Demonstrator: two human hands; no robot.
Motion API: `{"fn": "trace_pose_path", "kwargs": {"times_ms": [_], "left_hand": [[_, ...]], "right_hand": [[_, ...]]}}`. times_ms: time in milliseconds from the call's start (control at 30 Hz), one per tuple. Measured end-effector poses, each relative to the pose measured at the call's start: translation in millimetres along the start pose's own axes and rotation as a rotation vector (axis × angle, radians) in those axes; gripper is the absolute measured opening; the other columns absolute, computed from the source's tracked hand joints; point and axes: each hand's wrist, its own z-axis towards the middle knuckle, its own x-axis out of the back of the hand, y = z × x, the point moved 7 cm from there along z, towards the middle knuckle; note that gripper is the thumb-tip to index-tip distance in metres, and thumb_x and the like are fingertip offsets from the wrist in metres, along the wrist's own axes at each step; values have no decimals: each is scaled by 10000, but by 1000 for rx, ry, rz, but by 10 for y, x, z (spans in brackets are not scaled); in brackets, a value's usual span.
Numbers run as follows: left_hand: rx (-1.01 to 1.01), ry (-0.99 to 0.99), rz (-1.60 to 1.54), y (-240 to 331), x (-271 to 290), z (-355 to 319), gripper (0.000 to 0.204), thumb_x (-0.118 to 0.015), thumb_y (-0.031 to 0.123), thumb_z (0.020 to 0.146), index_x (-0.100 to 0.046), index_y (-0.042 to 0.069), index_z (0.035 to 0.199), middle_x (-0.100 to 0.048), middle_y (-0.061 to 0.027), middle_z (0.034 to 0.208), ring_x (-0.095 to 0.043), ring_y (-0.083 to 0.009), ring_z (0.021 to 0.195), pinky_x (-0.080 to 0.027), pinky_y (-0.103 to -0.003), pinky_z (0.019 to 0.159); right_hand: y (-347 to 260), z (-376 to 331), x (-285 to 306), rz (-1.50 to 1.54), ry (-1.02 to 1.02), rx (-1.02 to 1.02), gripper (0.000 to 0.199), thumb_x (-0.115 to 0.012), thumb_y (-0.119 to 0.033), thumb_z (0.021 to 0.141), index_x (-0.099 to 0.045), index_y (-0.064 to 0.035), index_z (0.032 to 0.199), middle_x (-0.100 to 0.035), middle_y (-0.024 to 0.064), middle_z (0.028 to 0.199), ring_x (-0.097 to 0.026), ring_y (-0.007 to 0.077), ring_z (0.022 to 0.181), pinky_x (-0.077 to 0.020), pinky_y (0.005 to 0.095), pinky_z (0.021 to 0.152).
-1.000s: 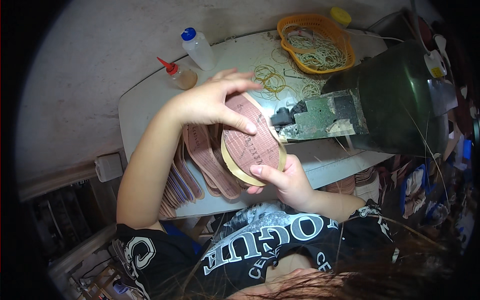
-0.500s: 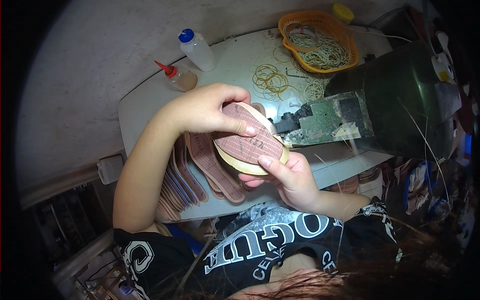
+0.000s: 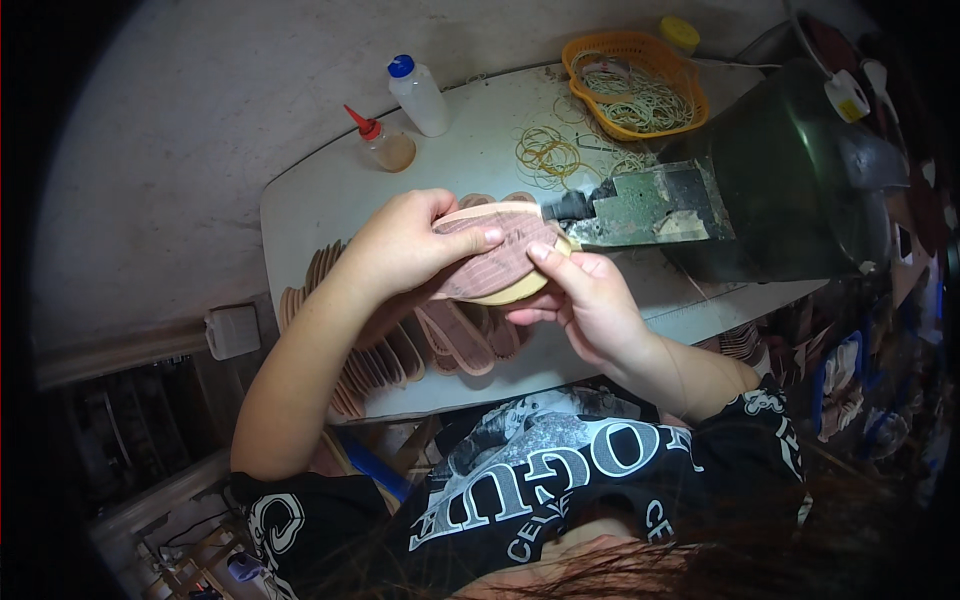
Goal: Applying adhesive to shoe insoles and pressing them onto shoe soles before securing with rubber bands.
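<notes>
Right hand (image 3: 590,305): fingers curled, gripping shoe insole (image 3: 495,255) from below. Left hand (image 3: 405,245): closed over insole's top, thumb pressing. Insole held above white table (image 3: 320,200), tip touching green machine (image 3: 760,185). Beneath: fanned insole stack (image 3: 390,350). Beyond: 2 bottles (image 3: 400,115), orange basket (image 3: 635,85).

Insole (image 3: 495,262): dusty pink with fine darker lines; pale tan edge beneath.
Stacked insoles (image 3: 400,350): pink-brown faces, tan rims, at the table's near left edge.
Table (image 3: 330,205): pale grey-white.
Basket (image 3: 690,100): orange, at the far right corner.
Rubber bands (image 3: 548,152): yellow-tan.
Tall bottle (image 3: 420,95): white, blue cap.
Small bottle (image 3: 382,142): amber liquid, red nozzle.
Machine (image 3: 790,180): dark green body; worn green plate with white patches.
Shirt (image 3: 560,470): black with white lettering.
</notes>
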Motion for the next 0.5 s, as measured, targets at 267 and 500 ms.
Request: {"fn": "trace_pose_path", "kwargs": {"times_ms": [267, 500], "left_hand": [[152, -25, -61, -56, -320, -171, 598, -667, 530, 797, -683, -68, 810, -655, -151, 651, -644, -211, 548, -521, -329, 492], [242, -89, -215, 137, -466, -334, 577, -646, 542, 827, -677, -34, 798, -625, -92, 598, -596, -145, 443, -509, -270, 413]], "right_hand": [[-49, -178, -22, -236, -115, 7, 283, -588, -179, 929, -561, -10, 1154, -657, 79, 1028, -653, 134, 878, -564, 258, 718], [39, -312, 60, -267, -133, 137, 324, -580, -100, 927, -472, 6, 1213, -615, 78, 1097, -592, 116, 989, -472, 275, 898]]}}
